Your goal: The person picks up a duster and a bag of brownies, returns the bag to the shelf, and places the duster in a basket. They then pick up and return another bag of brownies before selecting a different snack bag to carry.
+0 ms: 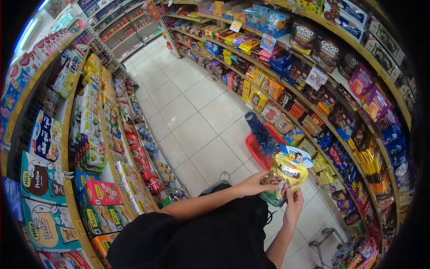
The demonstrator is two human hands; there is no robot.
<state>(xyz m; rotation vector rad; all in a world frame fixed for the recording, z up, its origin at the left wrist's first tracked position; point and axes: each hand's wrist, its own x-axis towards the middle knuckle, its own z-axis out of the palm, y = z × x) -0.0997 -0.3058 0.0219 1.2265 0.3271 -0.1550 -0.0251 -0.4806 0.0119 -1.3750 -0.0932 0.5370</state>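
A shiny yellow and green snack pouch (pixel 291 177) is held up in front of my body, its printed side towards me. My left hand (pixel 256 184) grips the pouch by its left edge. Lower down, my right hand (pixel 293 205) pinches its bottom right part. Just beyond the pouch, a red shopping basket (pixel 253 151) shows in part, with a fluffy dark blue duster (pixel 260 133) sticking up out of it. A blue and white card (pixel 301 156) with a cartoon figure appears above the pouch top and overlaps it in this view.
Shelves of packaged snacks (pixel 273 89) curve along the right. Boxes and pouches fill the left shelves (pixel 69 179). Between them runs a white tiled aisle (pixel 179 107). A metal wheeled frame (pixel 320 244) stands at the lower right. One shoe (pixel 225 176) shows below me.
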